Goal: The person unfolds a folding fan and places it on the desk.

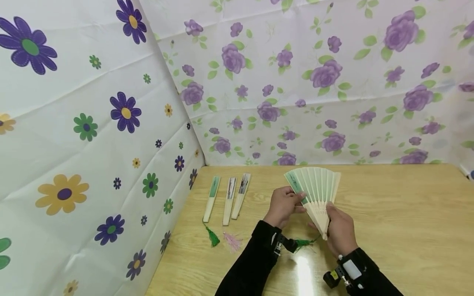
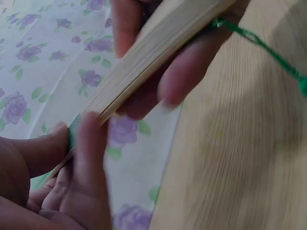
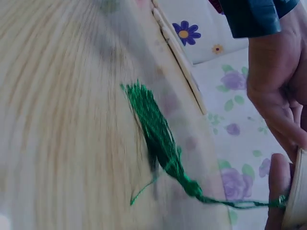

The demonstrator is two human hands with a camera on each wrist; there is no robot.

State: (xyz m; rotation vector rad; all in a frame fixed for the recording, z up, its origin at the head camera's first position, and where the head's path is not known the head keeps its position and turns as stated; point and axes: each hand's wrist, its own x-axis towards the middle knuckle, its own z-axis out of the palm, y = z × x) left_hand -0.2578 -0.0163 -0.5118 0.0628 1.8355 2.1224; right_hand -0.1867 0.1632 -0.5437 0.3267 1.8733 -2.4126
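Note:
A pale green folding fan with cream ribs is partly spread between both hands, its pivot end pointing down toward the person. The left hand pinches the fan's left outer rib, thumb on the front. At the right edge and lower ribs, the right hand grips the fan with its thumb in front. In the left wrist view the stacked ribs appear edge-on between the two hands. From the pivot hangs a green tassel, seen close over the table in the right wrist view.
Three closed folding fans lie on the wooden table to the left: one green-topped, two with dark pictures. A green tassel and a pink tassel lie below them. Flowered cloths hang behind and at left.

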